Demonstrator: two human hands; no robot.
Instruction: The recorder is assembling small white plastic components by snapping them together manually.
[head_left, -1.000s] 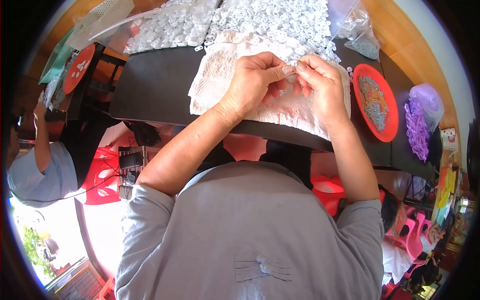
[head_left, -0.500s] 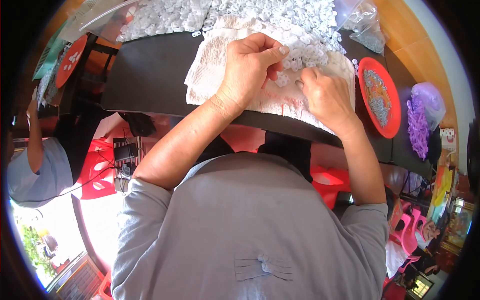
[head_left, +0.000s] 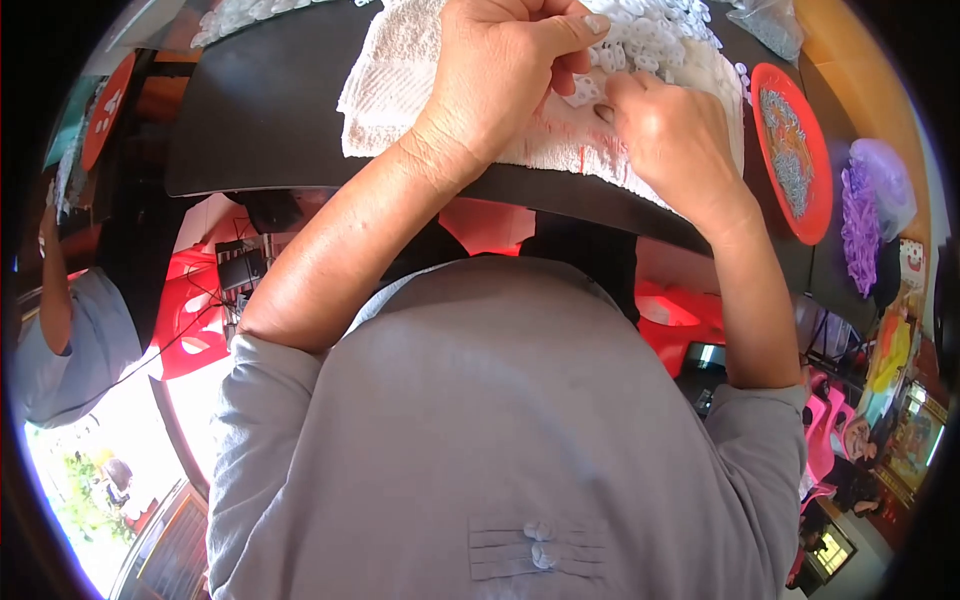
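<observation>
White plastic pieces (head_left: 648,42) left loose on towel (head_left: 388,88) | done portion: cannot tell | left hand (head_left: 495,75) pinched, right hand (head_left: 678,135) curled, contents unclear

Pieces (head_left: 645,45) on towel (head_left: 395,85), towel on table (head_left: 270,110), plate (head_left: 813,222) right
</observation>
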